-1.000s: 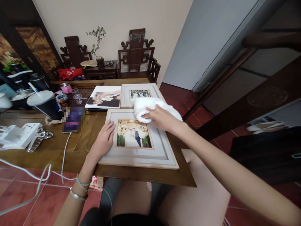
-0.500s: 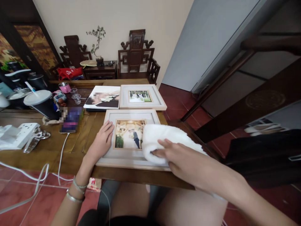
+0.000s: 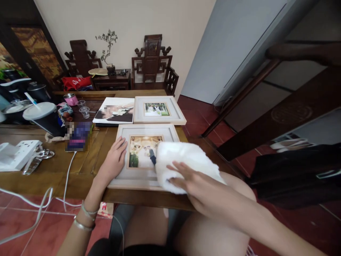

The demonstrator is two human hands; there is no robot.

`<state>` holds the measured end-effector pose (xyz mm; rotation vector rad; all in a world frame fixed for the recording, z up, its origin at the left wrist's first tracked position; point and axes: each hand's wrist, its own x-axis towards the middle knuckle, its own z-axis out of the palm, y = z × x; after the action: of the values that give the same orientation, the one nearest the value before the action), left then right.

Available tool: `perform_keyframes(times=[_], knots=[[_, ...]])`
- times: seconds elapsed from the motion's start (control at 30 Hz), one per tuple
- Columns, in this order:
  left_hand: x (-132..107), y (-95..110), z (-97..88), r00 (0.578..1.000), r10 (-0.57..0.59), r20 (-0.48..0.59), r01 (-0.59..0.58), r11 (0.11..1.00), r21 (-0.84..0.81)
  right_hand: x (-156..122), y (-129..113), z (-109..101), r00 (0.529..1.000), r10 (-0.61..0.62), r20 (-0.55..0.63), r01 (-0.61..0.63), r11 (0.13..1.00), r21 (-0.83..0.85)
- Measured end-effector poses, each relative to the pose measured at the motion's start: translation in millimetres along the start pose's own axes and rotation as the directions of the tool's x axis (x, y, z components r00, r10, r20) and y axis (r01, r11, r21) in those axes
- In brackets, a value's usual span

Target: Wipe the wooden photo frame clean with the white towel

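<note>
A light wooden picture frame [image 3: 145, 179] with a wide white mat lies flat at the table's front edge, a photo of a couple inside it. My left hand [image 3: 115, 158] rests on the frame's left side with its fingers stretched out. A folded white towel [image 3: 186, 153] covers the frame's right part and the lower right corner of the photo. My right hand [image 3: 186, 181] grips the towel from above, pressing it on the frame. The frame's lower right corner is hidden under towel and hand.
Behind lie a second picture frame [image 3: 176, 110] and a photo print [image 3: 114, 110]. To the left are a phone [image 3: 78, 137] on a cable, a lidded cup with straw [image 3: 44, 115], a power strip [image 3: 21, 154] and a pink mug [image 3: 70, 99]. A wooden chair [image 3: 247, 106] stands right.
My right hand has drawn the towel slightly left and down towards the frame's front edge. My left hand keeps its place on the frame. The view has shifted slightly.
</note>
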<state>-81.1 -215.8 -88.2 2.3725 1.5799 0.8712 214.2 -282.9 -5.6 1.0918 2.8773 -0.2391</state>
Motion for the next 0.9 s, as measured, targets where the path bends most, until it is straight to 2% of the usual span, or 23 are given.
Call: perform_keyframes(times=[0.07, 0.13, 0.2, 0.3, 0.33, 0.43, 0.5, 0.57, 0.67, 0.8, 0.9], knots=[[-0.2, 0.0, -0.3, 1.0, 0.004, 0.004, -0.004, 1.0, 0.005, -15.8, -4.3, -7.2, 0.999, -0.002, 0.034, 0.0, 0.999, 0.053], [-0.4, 0.4, -0.7, 1.0, 0.01, 0.008, -0.01, 1.0, 0.014, -15.8, 1.7, -16.4, 0.999, 0.051, 0.012, -0.052, 0.996, 0.079], [-0.4, 0.8, -0.8, 1.0, 0.016, 0.011, -0.016, 1.0, 0.023, 1.4, 15.4, -23.4, 0.987, 0.14, -0.083, -0.137, 0.989, 0.048], [-0.2, 0.7, -0.7, 1.0, 0.018, 0.011, -0.019, 0.999, 0.031, 48.2, 39.8, -22.7, 0.936, 0.229, -0.265, -0.267, 0.957, -0.115], [0.0, 0.5, -0.7, 1.0, 0.018, 0.01, -0.018, 0.999, 0.032, 64.6, 46.4, -19.2, 0.931, 0.229, -0.285, -0.287, 0.941, -0.18], [0.2, -0.5, -0.7, 1.0, 0.017, 0.007, -0.017, 0.999, 0.027, 100.6, 56.0, -4.0, 0.962, 0.195, -0.193, -0.245, 0.927, -0.284], [0.2, -1.1, -0.6, 1.0, 0.024, -0.001, -0.024, 1.0, 0.02, 107.1, 52.2, 5.3, 0.978, 0.165, -0.127, -0.197, 0.929, -0.313], [0.1, -1.4, -0.3, 0.999, 0.032, -0.011, -0.032, 0.999, 0.013, 99.0, 41.1, 10.2, 0.986, 0.13, -0.109, -0.159, 0.929, -0.334], [-0.3, -1.3, 0.5, 0.999, 0.036, -0.024, -0.036, 0.999, 0.003, 68.0, 15.3, 7.8, 0.995, 0.059, -0.075, -0.079, 0.952, -0.297], [-0.7, -0.8, 1.3, 0.999, 0.032, -0.028, -0.032, 0.999, -0.003, 19.6, -23.7, -1.0, 0.998, -0.042, -0.037, 0.039, 0.996, -0.082], [-0.8, -0.7, 1.6, 0.999, 0.036, -0.023, -0.036, 0.999, 0.004, 3.5, -42.5, 1.6, 0.996, -0.072, -0.047, 0.075, 0.996, 0.048]])
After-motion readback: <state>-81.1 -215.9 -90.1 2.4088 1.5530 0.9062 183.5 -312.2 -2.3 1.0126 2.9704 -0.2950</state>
